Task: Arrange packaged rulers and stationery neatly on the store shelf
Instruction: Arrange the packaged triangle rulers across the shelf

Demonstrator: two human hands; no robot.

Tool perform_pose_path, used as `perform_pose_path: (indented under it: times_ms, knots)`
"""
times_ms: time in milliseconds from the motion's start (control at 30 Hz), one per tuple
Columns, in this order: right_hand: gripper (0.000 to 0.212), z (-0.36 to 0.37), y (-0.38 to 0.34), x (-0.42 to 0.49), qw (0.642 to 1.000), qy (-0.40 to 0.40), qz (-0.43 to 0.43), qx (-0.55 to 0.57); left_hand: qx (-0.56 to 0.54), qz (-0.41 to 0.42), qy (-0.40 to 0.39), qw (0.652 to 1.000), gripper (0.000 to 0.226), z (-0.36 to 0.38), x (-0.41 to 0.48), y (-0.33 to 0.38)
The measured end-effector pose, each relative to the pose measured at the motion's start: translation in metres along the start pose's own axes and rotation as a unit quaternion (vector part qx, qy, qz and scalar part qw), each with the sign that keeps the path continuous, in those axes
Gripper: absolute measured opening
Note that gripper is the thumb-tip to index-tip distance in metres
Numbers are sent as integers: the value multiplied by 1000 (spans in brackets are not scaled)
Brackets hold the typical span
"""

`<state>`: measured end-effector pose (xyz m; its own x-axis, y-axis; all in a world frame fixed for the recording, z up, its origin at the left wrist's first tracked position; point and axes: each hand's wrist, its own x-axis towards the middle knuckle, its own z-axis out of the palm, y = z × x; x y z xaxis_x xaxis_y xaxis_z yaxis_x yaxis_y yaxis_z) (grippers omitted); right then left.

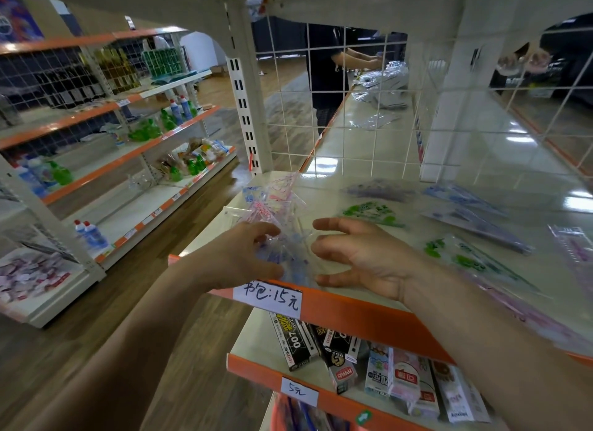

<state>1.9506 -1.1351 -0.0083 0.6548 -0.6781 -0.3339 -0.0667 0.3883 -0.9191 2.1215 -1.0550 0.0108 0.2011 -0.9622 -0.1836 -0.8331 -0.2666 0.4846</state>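
Note:
A loose stack of clear packaged rulers [276, 212] with pink and blue print lies at the left front corner of the cream shelf [353, 186]. My left hand [244, 254] rests on its left side, fingers curled onto the plastic. My right hand [356, 257] is at its right side, fingers spread, touching the pack's edge. More ruler packs lie flat to the right: green-printed ones [369, 212] [465, 257], a purple one [378, 190], and blue ones [462, 199]. The image is motion-blurred.
An orange shelf edge [359, 315] carries a handwritten price label [268, 299]. The shelf below holds boxed stationery [401, 382]. A white wire grid [346, 109] backs the shelf; a person [333, 65] stands behind it. Shelves with bottles [179, 109] stand across the aisle on the left.

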Motion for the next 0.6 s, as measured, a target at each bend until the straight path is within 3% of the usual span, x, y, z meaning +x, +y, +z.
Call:
perform_pose_path:
  times_ms: [233,433,600]
  knots:
    - [34,13,-10,10,1000,0,-15,25,-24,3,45,999,58,3,7,8]
    - [52,25,2,15,1000,1,-18,-4,-35,1,54,998,58,-1,6,2]
    - [53,37,11,20,989,42,-70,-122,-17,9,67,998,47,0,7,1]
